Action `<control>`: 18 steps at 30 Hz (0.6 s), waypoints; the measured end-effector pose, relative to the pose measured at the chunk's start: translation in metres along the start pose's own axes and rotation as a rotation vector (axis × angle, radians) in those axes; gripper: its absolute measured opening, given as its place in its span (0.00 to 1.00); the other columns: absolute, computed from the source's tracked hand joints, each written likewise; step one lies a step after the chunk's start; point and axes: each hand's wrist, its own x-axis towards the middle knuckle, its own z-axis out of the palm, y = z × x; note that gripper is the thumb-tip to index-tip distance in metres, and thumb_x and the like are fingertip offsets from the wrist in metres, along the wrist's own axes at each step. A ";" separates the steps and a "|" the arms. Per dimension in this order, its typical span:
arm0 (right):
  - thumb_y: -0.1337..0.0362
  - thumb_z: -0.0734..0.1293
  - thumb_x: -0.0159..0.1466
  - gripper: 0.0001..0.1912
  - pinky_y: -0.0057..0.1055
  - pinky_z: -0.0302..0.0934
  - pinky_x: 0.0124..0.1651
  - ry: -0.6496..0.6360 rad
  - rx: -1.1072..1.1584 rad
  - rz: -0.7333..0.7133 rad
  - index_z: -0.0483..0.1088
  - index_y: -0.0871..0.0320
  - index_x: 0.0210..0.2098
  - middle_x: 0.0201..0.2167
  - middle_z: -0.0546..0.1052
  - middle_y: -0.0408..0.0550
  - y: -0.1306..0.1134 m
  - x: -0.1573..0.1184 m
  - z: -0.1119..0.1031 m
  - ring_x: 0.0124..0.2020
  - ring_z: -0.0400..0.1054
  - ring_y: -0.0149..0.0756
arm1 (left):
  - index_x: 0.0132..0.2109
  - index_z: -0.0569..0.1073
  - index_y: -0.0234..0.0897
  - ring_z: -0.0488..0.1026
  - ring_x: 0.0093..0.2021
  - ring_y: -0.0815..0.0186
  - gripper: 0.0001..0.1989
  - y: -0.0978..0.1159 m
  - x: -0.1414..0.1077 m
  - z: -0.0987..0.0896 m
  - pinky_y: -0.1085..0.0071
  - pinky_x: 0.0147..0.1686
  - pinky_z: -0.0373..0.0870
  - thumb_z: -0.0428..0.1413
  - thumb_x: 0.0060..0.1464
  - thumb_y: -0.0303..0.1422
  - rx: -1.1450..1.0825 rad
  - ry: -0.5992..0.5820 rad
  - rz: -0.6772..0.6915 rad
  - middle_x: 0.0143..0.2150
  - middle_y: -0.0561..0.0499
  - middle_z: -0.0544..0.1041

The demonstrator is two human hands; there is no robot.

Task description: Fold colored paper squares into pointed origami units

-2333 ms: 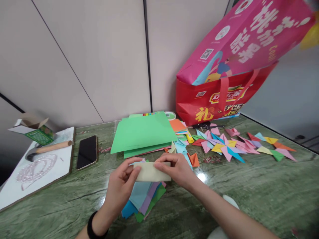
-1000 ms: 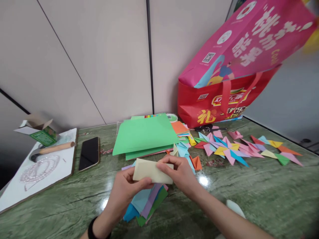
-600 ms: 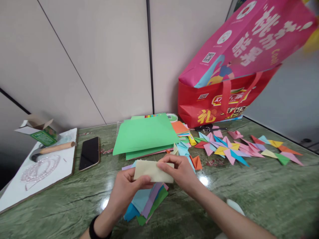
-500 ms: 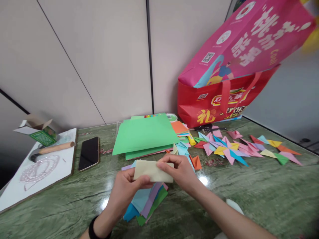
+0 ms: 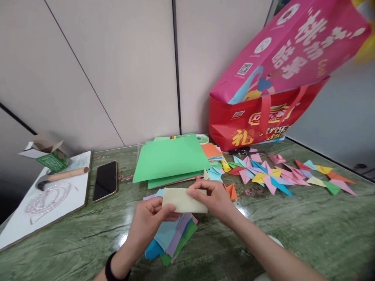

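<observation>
A pale cream paper [image 5: 183, 200], folded into a narrow rectangle, is held up between both hands. My left hand [image 5: 156, 214] pinches its left end, thumb in front and fingers behind. At the upper right part, my right hand [image 5: 212, 197] grips it between thumb and fingers. Below the paper lies a fanned stack of coloured sheets [image 5: 172, 238] in blue, purple and green, partly hidden by my left hand. Behind my right hand sit a light blue folded piece [image 5: 215, 174] and an orange folded piece [image 5: 231, 191].
Large green sheets [image 5: 172, 158] lie at the back centre. Many folded paper pieces [image 5: 269, 171] spread at the right, before a red bag [image 5: 249, 121] and scissors [image 5: 244, 151]. At the left are a phone [image 5: 105, 180], a white board [image 5: 17, 226], a wooden-handled tool [image 5: 68, 173] and an open box [image 5: 52, 160].
The cream paper has shifted slightly to the right and sits more level. Both hands still hold it and have moved a little with it.
</observation>
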 end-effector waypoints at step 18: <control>0.60 0.66 0.52 0.09 0.24 0.51 0.21 -0.154 0.009 0.114 0.71 0.60 0.23 0.18 0.69 0.43 0.000 -0.002 0.004 0.20 0.60 0.29 | 0.43 0.76 0.36 0.74 0.38 0.61 0.14 -0.003 0.000 -0.002 0.73 0.33 0.71 0.59 0.46 0.32 0.169 -0.077 0.191 0.43 0.44 0.78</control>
